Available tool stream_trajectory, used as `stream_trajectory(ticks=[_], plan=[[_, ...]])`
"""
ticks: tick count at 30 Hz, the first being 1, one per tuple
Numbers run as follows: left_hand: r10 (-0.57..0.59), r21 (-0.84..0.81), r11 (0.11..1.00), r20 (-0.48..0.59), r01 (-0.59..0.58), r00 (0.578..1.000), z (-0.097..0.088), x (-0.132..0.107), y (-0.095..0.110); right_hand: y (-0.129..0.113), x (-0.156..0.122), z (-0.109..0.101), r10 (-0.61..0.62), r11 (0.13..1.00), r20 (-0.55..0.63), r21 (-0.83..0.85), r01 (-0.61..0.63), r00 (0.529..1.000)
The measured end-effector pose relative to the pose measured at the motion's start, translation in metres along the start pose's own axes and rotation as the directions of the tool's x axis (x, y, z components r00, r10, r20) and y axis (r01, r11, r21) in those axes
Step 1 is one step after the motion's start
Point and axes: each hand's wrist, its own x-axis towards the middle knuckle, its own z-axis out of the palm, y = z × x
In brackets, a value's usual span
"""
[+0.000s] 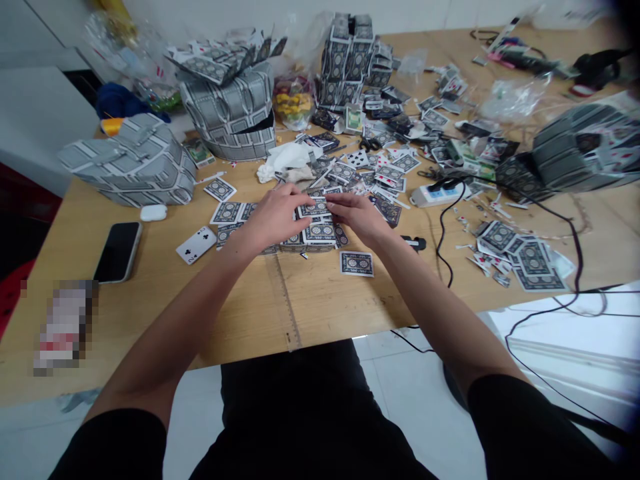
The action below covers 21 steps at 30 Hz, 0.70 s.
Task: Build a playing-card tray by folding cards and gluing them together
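Flat on the wooden table, several patterned playing cards are joined into a woven panel (320, 233). At its upper right, a dark-backed playing card (315, 208) lies between my two hands. My left hand (281, 217) grips the card's left end, thumb and forefinger at its edge. At the card's right end is my right hand (356, 215), its fingertips bent down onto it. My palms hide part of the panel. A single face-down card (357, 264) lies just in front, and a two of clubs (196, 245) rests face up to the left.
Woven card baskets stand at the left (145, 160), at the back (227, 100) and at the right (585, 147). Loose cards (357, 159) are heaped behind my hands. A white power strip (437, 194) trails a black cable. A phone (118, 252) lies left; a clear ruler (287, 307) lies in front.
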Motion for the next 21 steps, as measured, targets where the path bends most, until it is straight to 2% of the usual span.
stream_trajectory(ticks=[10,21], plan=[[0.027,0.01,1.0,-0.018,-0.026,0.999,-0.0034,0.0015,-0.0014,-0.0025,-0.001,0.0004,-0.009,1.0,-0.006,-0.021,0.008,1.0],[0.09,-0.002,0.996,-0.064,-0.09,0.994,0.0031,0.0018,-0.0083,0.002,0.0015,-0.0036,-0.035,0.995,0.024,-0.095,0.037,0.999]])
